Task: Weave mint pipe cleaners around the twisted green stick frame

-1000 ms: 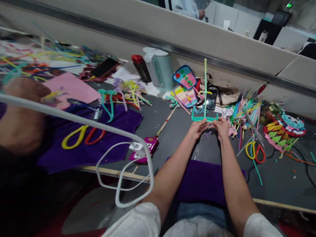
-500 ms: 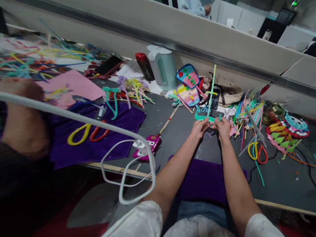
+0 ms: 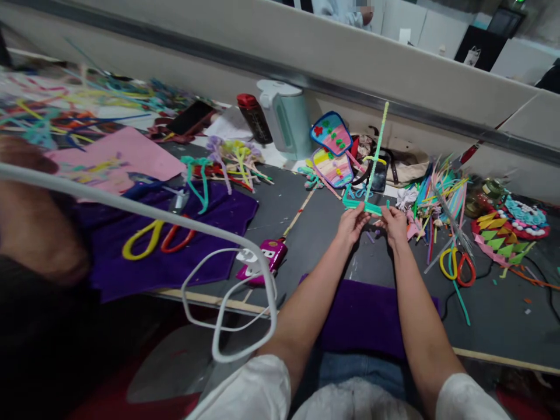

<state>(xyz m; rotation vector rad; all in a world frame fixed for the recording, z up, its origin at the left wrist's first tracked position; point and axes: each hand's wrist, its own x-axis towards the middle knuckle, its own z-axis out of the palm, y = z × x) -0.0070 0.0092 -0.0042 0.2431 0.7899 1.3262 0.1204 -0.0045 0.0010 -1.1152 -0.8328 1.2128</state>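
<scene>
Between my two hands is a turquoise pipe cleaner piece (image 3: pixel 355 204), bent flat in several rows, held above the dark table. My left hand (image 3: pixel 352 225) pinches its middle, and my right hand (image 3: pixel 394 224) pinches its right end, where a short tip sticks up. A long pale green-yellow pipe cleaner (image 3: pixel 378 143) rises from the piece by my left fingertips, with a short yellow strip crossing it. Whether it is fastened to the turquoise piece, I cannot tell. Small purple scraps lie on the table below my hands.
Scissors (image 3: pixel 464 269) and a bundle of pipe cleaners (image 3: pixel 450 201) lie right. Behind stand a kettle (image 3: pixel 292 122), a dark bottle (image 3: pixel 254 119) and decorated panels (image 3: pixel 332 134). A pink power strip (image 3: pixel 266 259), a white tube frame (image 3: pixel 175 217) and another person's arm (image 3: pixel 41 227) are left.
The upright green-yellow pipe cleaner leans a little more to the right, and the turquoise piece is slightly tilted. Both hands keep their pinch. The other person's arm at left has shifted slightly.
</scene>
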